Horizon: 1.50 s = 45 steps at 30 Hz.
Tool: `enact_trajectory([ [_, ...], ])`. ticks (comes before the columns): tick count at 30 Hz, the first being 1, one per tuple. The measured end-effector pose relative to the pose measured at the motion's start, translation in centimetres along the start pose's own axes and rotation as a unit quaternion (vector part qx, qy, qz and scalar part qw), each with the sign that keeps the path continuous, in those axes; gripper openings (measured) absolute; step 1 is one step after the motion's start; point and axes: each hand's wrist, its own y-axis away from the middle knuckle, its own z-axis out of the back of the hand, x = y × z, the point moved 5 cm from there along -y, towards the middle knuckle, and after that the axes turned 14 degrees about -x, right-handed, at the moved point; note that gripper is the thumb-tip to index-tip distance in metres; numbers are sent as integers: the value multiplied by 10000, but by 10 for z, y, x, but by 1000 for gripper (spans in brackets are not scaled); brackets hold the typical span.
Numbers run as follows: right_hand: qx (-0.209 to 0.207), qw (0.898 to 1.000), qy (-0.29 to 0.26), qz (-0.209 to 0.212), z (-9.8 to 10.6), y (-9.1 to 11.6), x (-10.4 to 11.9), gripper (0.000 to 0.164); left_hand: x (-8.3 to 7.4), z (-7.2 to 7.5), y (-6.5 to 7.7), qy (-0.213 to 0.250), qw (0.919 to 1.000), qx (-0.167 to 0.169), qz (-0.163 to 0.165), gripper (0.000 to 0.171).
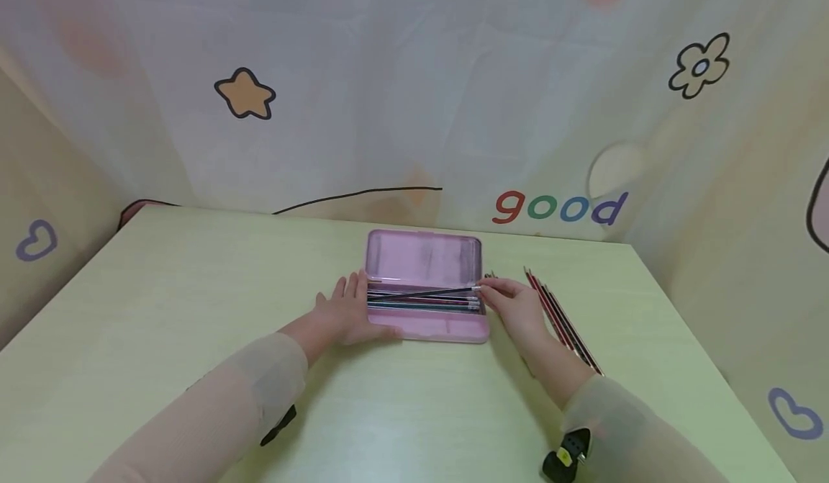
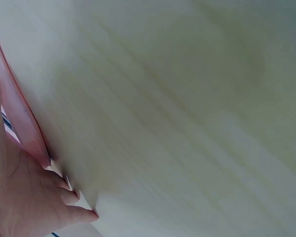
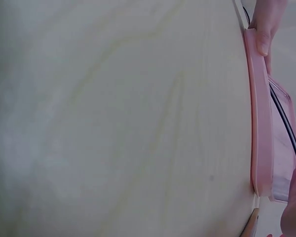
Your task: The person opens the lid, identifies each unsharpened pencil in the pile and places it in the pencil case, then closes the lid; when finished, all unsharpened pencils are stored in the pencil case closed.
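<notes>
A pink pencil case (image 1: 427,328) lies with its lid (image 1: 424,256) tipped back, several dark pencils (image 1: 414,306) in its tray. With straight, spread fingers my left hand (image 1: 346,317) rests against the case's left end, the thumb along its front edge. My right hand (image 1: 518,314) pinches a dark pencil (image 1: 430,294) near its silvery end, at the case's right side. That pencil slants over the others, its far end toward the left of the tray. In the right wrist view, the same pencil (image 3: 284,121) stands tilted above the case (image 3: 260,123).
To the right of my right hand, several red and dark pencils (image 1: 563,317) lie loose on the pale table (image 1: 194,289). More pencil tips (image 1: 490,275) show behind that hand. A printed curtain (image 1: 388,94) hangs behind the table.
</notes>
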Motion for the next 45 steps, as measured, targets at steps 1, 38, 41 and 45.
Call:
enact_trajectory([
  [1,13,10000,43,18,-1,0,0,24,0,0,0,15,10000,-17,-7,124],
  [38,306,9899,1329,387,-1,0,-5,21,2,-5,-3,-20,9999,-95,-31,124],
  [41,342,9891,1399,313,4,0,-5,21,3,-5,-3,-13,10000,-67,-20,124],
  [45,462,9910,1216,301,16,3,-1,27,2,-4,-3,-13,10000,-36,-27,124],
])
